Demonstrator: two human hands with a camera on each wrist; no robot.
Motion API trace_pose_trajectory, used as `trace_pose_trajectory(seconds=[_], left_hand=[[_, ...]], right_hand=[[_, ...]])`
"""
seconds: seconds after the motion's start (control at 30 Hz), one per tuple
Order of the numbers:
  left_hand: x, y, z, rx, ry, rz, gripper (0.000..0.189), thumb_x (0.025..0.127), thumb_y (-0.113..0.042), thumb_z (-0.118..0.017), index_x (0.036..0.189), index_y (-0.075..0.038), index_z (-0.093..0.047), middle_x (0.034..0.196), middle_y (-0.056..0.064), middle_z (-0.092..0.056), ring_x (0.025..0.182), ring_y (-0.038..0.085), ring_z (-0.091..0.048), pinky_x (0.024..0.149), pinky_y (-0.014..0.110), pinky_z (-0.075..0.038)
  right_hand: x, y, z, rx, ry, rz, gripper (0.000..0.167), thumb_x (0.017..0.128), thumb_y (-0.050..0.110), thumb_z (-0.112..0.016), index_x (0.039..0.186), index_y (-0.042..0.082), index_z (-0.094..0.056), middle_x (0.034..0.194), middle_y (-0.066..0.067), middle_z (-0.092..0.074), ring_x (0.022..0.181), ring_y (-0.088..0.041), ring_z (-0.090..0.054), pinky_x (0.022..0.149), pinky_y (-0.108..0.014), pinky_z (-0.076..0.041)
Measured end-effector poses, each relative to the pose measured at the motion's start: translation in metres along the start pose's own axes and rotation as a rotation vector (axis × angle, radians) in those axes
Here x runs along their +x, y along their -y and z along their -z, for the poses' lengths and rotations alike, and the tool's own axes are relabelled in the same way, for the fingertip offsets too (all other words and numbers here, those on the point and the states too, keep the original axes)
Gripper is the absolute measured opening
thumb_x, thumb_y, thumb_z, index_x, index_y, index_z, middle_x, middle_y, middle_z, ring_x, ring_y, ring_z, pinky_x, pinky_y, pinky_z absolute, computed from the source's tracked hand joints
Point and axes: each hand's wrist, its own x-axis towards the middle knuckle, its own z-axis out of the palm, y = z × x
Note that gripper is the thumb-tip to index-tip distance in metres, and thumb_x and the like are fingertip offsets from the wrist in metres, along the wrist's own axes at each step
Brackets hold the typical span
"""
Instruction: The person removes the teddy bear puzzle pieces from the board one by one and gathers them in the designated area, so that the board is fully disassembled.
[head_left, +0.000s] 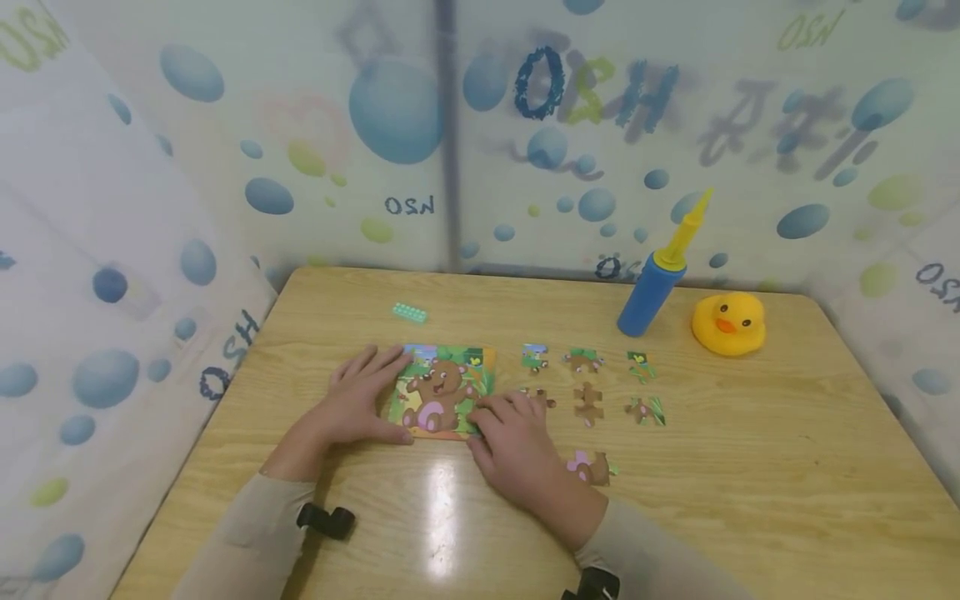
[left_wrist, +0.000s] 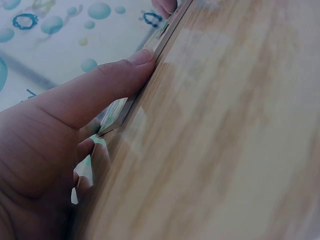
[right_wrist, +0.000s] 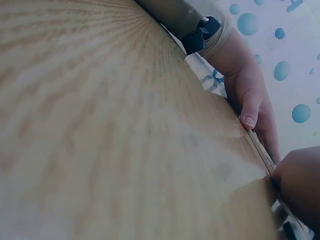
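Note:
A picture puzzle board (head_left: 438, 400) showing a brown bear lies flat on the wooden table. My left hand (head_left: 360, 400) spans its left side, fingers by the far corner and thumb at the near edge. Seen from the left wrist, the thumb (left_wrist: 122, 77) lies along the board's edge (left_wrist: 120, 116). At the near right corner, my right hand (head_left: 521, 446) holds the board with bent fingers and thumb. In the right wrist view the right hand (right_wrist: 302, 182) is partly cut off, with the left hand (right_wrist: 252, 100) beyond. One loose puzzle piece (head_left: 543, 398) is partly hidden behind the right fingers.
Several loose pieces lie right of the board, including a bear-head piece (head_left: 585, 361), a brown piece (head_left: 588, 404) and a pink-and-brown piece (head_left: 592, 468). Farther back are a teal toy brick (head_left: 409, 312), a blue hand pump (head_left: 651, 292) and a yellow rubber duck (head_left: 729, 325).

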Motion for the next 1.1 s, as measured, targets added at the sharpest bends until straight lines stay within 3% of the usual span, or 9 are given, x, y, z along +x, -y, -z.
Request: trace_pose_trajectory(seconds=[0.23,0.4,0.5,0.67,0.9,1.1], left_hand=[[0.0006,0.0005,-0.0003,0.005,0.009,-0.003,0.132,0.066,-0.067,-0.092,0.17,-0.013,-0.03,0.177,0.015,-0.019,0.159,0.052,-0.002,0.12,0.074,0.001],[0.0001,-0.0008,0.0008,0.005,0.018,-0.008,0.132,0.067,-0.067,-0.092,0.17,-0.012,-0.03,0.177,0.015,-0.018,0.159,0.053,-0.002,0.119,0.075,0.001],[0.0005,-0.0003,0.0002,0.0,0.003,-0.018,0.131,0.067,-0.065,-0.093,0.17,-0.012,-0.031,0.177,0.016,-0.019,0.159,0.054,-0.003,0.119,0.075,0.0],[-0.0012,-0.0014,-0.0008,-0.011,-0.025,-0.035,0.131,0.066,-0.064,-0.094,0.169,-0.011,-0.032,0.175,0.018,-0.022,0.157,0.057,-0.006,0.118,0.076,-0.001],[-0.0014,-0.0025,0.0004,-0.001,-0.01,-0.02,0.13,0.068,-0.065,-0.093,0.169,-0.012,-0.032,0.176,0.017,-0.022,0.158,0.056,-0.006,0.118,0.076,-0.001],[-0.0005,-0.0035,0.0009,0.006,-0.009,-0.025,0.128,0.069,-0.065,-0.093,0.168,-0.01,-0.034,0.175,0.018,-0.023,0.157,0.057,-0.007,0.118,0.077,-0.002]], right_hand=[[0.0057,0.0001,0.0032,0.116,0.075,-0.117,0.035,0.096,0.036,-0.079,0.126,0.02,-0.073,0.134,-0.001,-0.067,0.127,-0.027,-0.049,0.111,-0.059,-0.031],[0.0071,0.0003,0.005,0.155,0.09,-0.15,0.055,0.094,0.034,-0.082,0.143,0.016,-0.066,0.134,-0.003,-0.065,0.127,-0.028,-0.048,0.112,-0.058,-0.031],[0.0073,0.0006,0.0057,0.168,0.074,-0.142,0.066,0.093,0.032,-0.084,0.152,0.014,-0.06,0.131,-0.004,-0.063,0.125,-0.027,-0.047,0.11,-0.056,-0.033],[0.0057,0.0009,0.0069,0.181,0.037,-0.083,0.064,0.093,0.028,-0.083,0.152,0.015,-0.061,0.123,-0.003,-0.057,0.119,-0.027,-0.045,0.106,-0.053,-0.033],[0.0048,-0.0005,0.0054,0.191,0.027,-0.063,0.066,0.093,0.026,-0.083,0.152,0.01,-0.059,0.116,-0.001,-0.051,0.114,-0.024,-0.042,0.104,-0.048,-0.034],[0.0045,-0.0017,0.0034,0.21,0.014,-0.07,0.06,0.091,0.024,-0.084,0.148,0.019,-0.063,0.119,-0.002,-0.051,0.117,-0.026,-0.042,0.105,-0.052,-0.033]])
